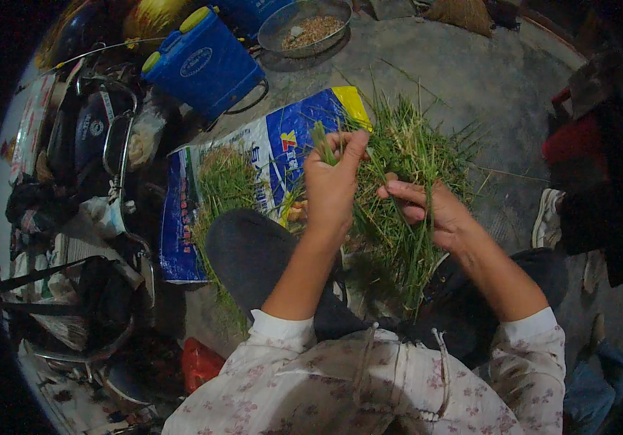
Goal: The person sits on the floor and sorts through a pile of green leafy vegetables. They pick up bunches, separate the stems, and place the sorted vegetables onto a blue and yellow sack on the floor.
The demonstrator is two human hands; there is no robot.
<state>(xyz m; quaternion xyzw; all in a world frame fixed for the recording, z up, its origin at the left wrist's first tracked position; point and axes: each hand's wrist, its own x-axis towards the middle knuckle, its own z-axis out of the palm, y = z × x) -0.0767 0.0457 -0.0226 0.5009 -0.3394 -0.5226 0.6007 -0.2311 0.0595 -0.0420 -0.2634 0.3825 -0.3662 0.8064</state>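
My left hand (336,168) is closed around a small bunch of green stalks (322,142), whose tops stick up past the fingers. To its right, my right hand (425,205) is over a large heap of grass-like green plants (406,141), thumb and forefinger close together at some thin blades; whether it grips them is unclear. Another pile of the cut greens (224,179) lies on a blue, white and yellow printed plastic sack (303,117), to the left of my left hand. The large heap lies between my legs, partly hidden by both hands.
A blue tank (208,65) with yellow-green caps stands beyond the sack. Near it is a round metal basin (268,38) holding small brownish pieces. Metal-framed items and bags crowd the left. A red bag (200,361) lies at lower left, and a light shoe (548,217) at right.
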